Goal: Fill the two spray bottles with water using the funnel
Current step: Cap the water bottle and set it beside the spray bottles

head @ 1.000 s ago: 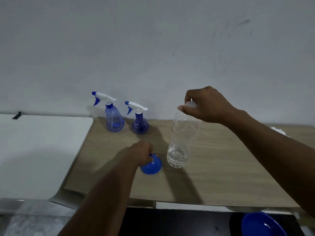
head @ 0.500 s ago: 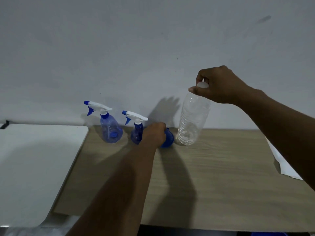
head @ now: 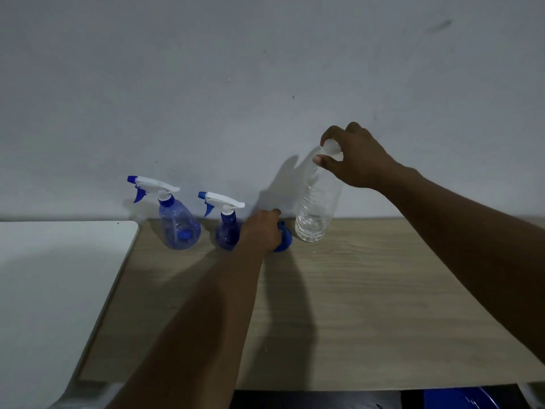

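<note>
Blue funnel (head: 283, 239) is held in the closed left hand (head: 261, 231), low on the wooden table (head: 368, 290), just beside the smaller spray bottle (head: 225, 231). The larger spray bottle (head: 178, 222) stands further left, near the wall. Both trigger heads are screwed on; no filling is begun.

The clear water bottle (head: 317, 208) is pinched by its white cap (head: 331, 149) in the right hand (head: 356, 157), fingers curled round the top, base at the table, body tilted.

Risks noted:
- A cap-only grip gives poor control; the tilted bottle could swing or slip.
- The smaller spray bottle could be knocked over by the left hand, so close is it.
- Water could be spilled if the funnel is seated badly.
</note>
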Available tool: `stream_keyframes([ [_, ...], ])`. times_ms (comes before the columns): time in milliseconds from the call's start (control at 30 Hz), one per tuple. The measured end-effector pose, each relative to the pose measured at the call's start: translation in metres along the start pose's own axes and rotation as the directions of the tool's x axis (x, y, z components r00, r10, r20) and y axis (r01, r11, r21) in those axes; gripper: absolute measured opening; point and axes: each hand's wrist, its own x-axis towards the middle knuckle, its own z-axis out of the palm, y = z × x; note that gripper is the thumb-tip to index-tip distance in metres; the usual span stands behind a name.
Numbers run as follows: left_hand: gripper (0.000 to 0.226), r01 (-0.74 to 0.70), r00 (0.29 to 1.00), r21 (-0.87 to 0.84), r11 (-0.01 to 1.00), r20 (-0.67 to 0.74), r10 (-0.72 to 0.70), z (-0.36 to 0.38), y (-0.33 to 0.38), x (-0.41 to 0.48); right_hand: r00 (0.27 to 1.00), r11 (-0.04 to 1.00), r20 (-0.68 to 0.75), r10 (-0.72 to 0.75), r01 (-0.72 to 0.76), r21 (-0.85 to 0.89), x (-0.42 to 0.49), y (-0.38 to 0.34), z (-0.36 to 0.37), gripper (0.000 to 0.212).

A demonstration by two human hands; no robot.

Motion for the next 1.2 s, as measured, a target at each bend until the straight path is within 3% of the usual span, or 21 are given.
stream_keyframes([
  [167, 0.037, -0.018, 1.000, -0.117, 0.993, 0.018, 0.021, -0.017, 0.009, -0.024, 0.991, 0.999, -0.134, 0.026, -0.031, -0.039, -0.012, -0.010, -0.007, 0.061],
  [300, 0.033, -0.032, 0.992, -0.188, 0.982, 0.117, 0.054, -0.026, 0.018, -0.053, 0.945, 0.999, -0.328, 0.006, -0.021, -0.042, -0.032, -0.028, -0.014, 0.039],
  [367, 0.041, -0.026, 0.984, -0.189, 0.982, 0.170, 0.058, -0.034, 0.020, -0.063, 0.936, 1.000, -0.353, 0.011, -0.017, -0.015, -0.047, -0.039, -0.017, 0.025],
  [433, 0.048, -0.033, 0.973, -0.178, 0.984, 0.219, 0.072, -0.049, 0.021, -0.073, 0.961, 0.998, -0.271, 0.061, -0.067, -0.013, -0.062, -0.050, -0.019, 0.012],
  [500, 0.049, -0.053, 0.962, -0.153, 0.987, 0.256, 0.091, -0.068, 0.019, -0.078, 0.988, 0.990, -0.078, 0.136, -0.137, -0.013, -0.074, -0.061, -0.019, 0.009],
  [567, 0.046, -0.068, 0.955, -0.133, 0.989, 0.278, 0.103, -0.088, 0.017, -0.084, 0.963, 0.981, 0.189, 0.193, -0.192, -0.022, -0.083, -0.070, -0.017, 0.018],
  [633, 0.046, -0.080, 0.957, -0.116, 0.990, 0.269, 0.109, -0.106, 0.014, -0.088, 0.905, 0.972, 0.355, 0.234, -0.231, -0.050, -0.090, -0.080, -0.014, 0.035],
  [767, 0.058, -0.088, 0.973, -0.152, 0.985, 0.201, 0.117, -0.135, 0.003, -0.091, 0.900, 0.960, 0.341, 0.271, -0.280, -0.024, -0.096, -0.102, -0.013, 0.055],
  [1200, 0.063, -0.120, 0.983, -0.164, 0.979, 0.119, 0.141, -0.171, 0.012, -0.117, 0.927, 0.968, 0.284, 0.246, -0.252, -0.014, -0.108, -0.138, -0.047, 0.059],
])
